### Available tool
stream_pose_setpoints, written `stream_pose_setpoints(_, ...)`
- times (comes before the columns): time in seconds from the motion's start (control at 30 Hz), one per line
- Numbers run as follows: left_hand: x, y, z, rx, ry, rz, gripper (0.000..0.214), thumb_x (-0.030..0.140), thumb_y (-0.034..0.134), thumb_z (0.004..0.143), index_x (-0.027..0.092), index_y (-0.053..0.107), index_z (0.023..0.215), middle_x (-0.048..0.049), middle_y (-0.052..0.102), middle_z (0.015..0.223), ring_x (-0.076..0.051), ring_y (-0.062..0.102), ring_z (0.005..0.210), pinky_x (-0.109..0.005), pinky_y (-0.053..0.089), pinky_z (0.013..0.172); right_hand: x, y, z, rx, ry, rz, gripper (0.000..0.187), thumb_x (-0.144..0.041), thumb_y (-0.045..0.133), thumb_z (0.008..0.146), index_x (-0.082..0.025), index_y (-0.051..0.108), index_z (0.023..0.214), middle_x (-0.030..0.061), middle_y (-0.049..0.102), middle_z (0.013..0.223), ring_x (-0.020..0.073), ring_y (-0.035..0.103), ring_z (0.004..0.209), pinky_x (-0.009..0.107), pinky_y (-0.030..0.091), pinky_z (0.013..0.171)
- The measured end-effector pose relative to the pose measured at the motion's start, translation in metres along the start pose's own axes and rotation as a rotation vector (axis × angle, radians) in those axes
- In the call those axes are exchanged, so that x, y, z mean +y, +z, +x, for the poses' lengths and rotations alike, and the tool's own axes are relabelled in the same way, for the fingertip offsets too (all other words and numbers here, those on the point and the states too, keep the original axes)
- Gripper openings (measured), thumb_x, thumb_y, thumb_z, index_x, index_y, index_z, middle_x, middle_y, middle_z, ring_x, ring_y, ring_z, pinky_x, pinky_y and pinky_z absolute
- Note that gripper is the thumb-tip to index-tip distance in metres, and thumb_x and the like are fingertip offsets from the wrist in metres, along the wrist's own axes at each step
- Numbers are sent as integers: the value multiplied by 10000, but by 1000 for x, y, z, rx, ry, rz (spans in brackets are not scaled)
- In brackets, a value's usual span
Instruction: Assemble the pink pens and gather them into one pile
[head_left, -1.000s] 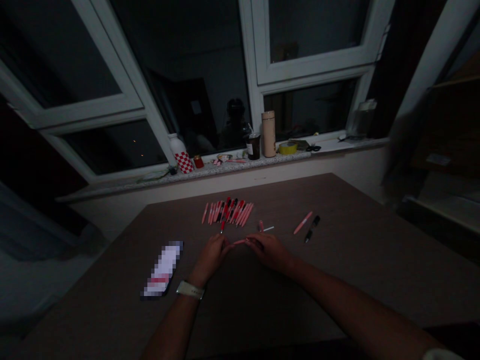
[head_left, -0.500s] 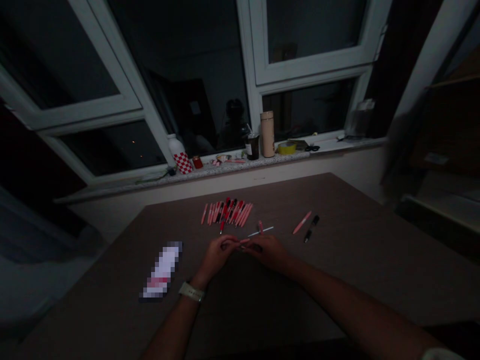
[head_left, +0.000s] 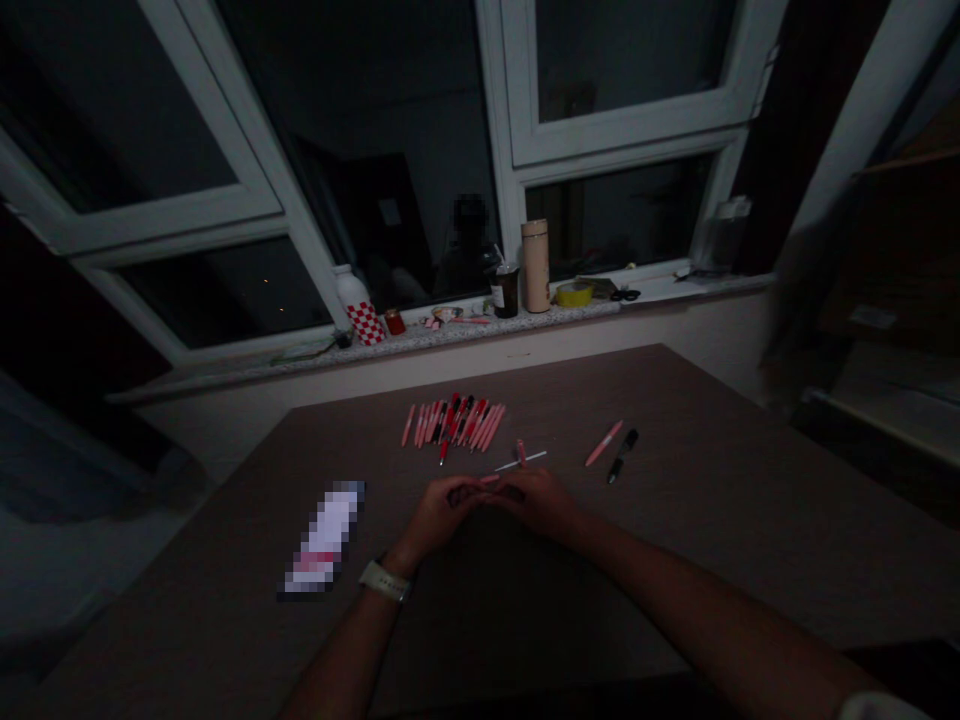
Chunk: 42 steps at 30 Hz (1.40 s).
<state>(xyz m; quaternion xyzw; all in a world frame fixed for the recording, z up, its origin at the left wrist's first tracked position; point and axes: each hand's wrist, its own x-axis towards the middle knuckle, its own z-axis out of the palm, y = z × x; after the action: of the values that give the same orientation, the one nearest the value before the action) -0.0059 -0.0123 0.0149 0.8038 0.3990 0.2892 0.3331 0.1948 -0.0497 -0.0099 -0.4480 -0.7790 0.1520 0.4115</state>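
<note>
My left hand (head_left: pixel 439 515) and my right hand (head_left: pixel 536 498) meet fingertip to fingertip above the brown table (head_left: pixel 675 540). Both are closed on a small pink pen part (head_left: pixel 489 480) that shows between them. A watch sits on my left wrist. Just beyond my right hand lie a thin white refill (head_left: pixel 521 463) and a short pink piece (head_left: pixel 520 450). Farther back, a row of pink and red pens (head_left: pixel 454 423) lies side by side. A single pink pen (head_left: pixel 604 443) and a black pen (head_left: pixel 623 455) rest to the right.
A flat blurred packet (head_left: pixel 324 540) lies at the left of the table. The windowsill behind holds a checked bottle (head_left: pixel 359 308), a tall beige flask (head_left: pixel 535 267), a dark jar (head_left: pixel 506 291), yellow tape (head_left: pixel 574 295) and scissors. The room is dim.
My left hand has moved in toward the right hand, and the pink part between them is more covered. The white refill has come into fuller view beyond my right hand.
</note>
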Motion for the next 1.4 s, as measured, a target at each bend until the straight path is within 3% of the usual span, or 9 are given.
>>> stream_pose_setpoints(0.17,-8,2,1,-11,-20,-15,212,347,675,797,169,734,895,-60,742,827,-181,651,732,-251,488,646,-3,-2,1,-3,6,27,157,-386,687,843,-237,730,874,7,758,843,170,709,743,281,519,711)
stream_pose_setpoints(0.7,-10,4,2,-40,-100,-214,210,330,700,771,148,708,875,-81,759,885,-210,709,823,-302,552,752,7,1,-2,7,-39,31,195,-337,704,838,-251,705,1013,6,751,952,152,691,812,261,493,769)
stream_pose_setpoints(1.03,-20,7,3,-70,-132,-289,280,395,726,749,159,698,899,-91,752,989,-229,707,902,-328,557,801,7,-1,-1,14,-27,27,158,-322,719,824,-255,709,967,-6,752,960,148,682,785,255,487,746)
stream_pose_setpoints(1.4,-14,5,3,-53,-128,-257,276,393,723,741,153,697,875,-90,757,956,-228,710,879,-329,562,794,0,-2,-2,-78,-1,68,93,-279,686,844,-260,722,928,-20,757,909,149,702,769,301,514,783)
